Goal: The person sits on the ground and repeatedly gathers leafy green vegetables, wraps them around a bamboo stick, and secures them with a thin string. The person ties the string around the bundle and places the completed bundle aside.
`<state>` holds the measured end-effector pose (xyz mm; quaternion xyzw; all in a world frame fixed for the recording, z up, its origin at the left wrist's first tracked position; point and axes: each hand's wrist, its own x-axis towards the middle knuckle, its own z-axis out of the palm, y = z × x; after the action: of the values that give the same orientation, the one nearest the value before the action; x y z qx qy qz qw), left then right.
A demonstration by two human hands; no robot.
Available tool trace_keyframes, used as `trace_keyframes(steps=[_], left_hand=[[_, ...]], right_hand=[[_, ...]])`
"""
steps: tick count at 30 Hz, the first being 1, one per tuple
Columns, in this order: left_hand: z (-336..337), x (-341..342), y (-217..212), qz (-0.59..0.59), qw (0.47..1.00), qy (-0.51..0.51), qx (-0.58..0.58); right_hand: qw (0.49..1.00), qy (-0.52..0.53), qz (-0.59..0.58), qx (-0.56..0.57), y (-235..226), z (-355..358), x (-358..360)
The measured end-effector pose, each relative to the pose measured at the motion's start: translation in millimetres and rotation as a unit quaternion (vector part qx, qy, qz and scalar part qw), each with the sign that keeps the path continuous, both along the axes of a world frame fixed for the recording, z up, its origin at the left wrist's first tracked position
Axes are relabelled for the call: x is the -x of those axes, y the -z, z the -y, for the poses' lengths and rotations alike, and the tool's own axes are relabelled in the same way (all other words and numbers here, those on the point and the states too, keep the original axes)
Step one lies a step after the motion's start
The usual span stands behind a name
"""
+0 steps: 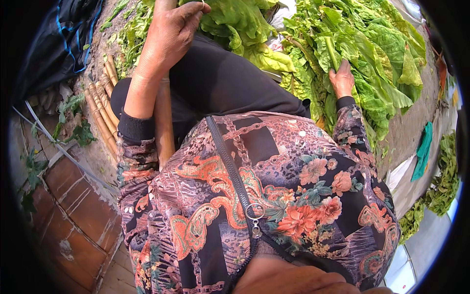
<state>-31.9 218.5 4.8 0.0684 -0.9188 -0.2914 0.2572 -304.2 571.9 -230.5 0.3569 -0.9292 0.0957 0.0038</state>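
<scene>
At the top, my left hand (171,39) is closed, its fingertips cut off by the frame edge. A thin white string (203,3) shows at those fingertips. Beneath that hand and forearm runs a long wooden pole (165,120), slanting along my side; whether the hand touches it I cannot tell. On the right, my right hand (342,81) is closed around the thick pale stalk of a large green leaf (332,53). This hand lies against a big heap of yellow-green leaves (377,63). More broad leaves (235,27) lie beyond my dark-trousered leg.
Several bamboo poles (101,115) lie at left, some wrapped with cord. Black sheeting with blue cord (54,44) sits at far left, above reddish-brown panels (73,215). A teal cloth (422,152) and another leaf pile (443,181) are at far right.
</scene>
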Motion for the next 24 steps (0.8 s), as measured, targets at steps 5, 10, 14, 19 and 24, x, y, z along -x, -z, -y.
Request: trace_keyframes(steps=[5, 10, 14, 19, 24], left_hand=[[-9.0, 1.1, 7.3, 0.006, 0.992, -0.096, 0.085], [0.6, -23.7, 17.5, 0.086, 0.984, -0.072, 0.139], [-11.4, -18.3, 0.9, 0.194, 0.977, -0.061, -0.062], [-17.4, -6.7, 3.5, 0.150, 0.983, -0.030, -0.101], [-27.4, 0.3, -5.0, 0.114, 0.980, -0.052, -0.153]], right_hand=[[0.988, -0.008, 0.016, -0.151, 23.1, -5.8, 1.2], [0.999, 0.018, 0.009, -0.043, -10.8, -17.6, -9.7], [0.999, -0.010, -0.018, 0.050, -58.6, -22.4, -13.3], [0.966, -0.105, 0.102, 0.212, -173.8, 55.8, -66.4], [0.899, -0.252, 0.257, 0.251, -202.5, 108.1, -128.5]])
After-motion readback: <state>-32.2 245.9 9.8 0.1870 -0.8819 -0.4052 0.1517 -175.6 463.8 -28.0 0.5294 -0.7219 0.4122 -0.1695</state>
